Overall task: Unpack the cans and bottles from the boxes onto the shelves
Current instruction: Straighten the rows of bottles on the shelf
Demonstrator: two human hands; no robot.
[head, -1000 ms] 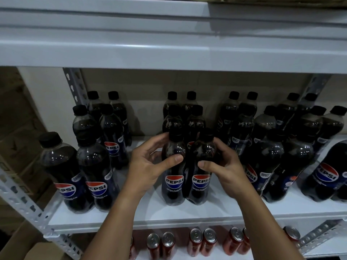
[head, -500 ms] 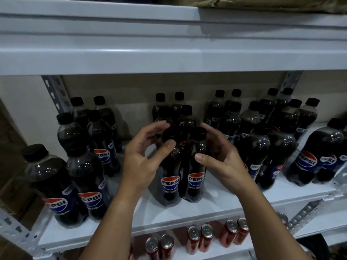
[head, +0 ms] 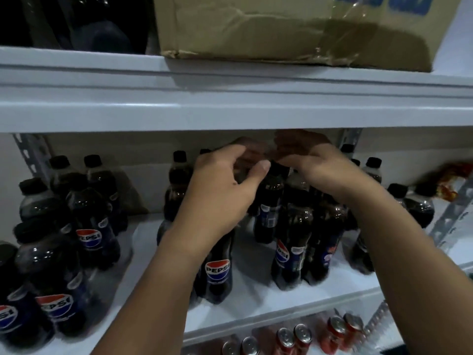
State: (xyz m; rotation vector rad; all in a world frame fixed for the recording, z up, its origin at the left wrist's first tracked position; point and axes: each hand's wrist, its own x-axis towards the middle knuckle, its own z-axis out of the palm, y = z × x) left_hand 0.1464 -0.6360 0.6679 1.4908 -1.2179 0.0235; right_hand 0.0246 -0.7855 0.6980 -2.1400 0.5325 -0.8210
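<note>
On white shelf (head: pixel 256 303), bottles (head: pixel 218 272) labelled PEPSI

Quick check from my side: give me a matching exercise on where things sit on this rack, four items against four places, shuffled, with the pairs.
Things:
1. cardboard box
2. Pepsi bottles
3. red cans
4. red snack wrapper

Places:
A. lowest shelf in view
B. far right of the middle shelf, towards the back
C. top shelf
D. middle shelf, in clusters left and centre

Pairs: 1-C, 2-D, 3-A, 4-B
</note>
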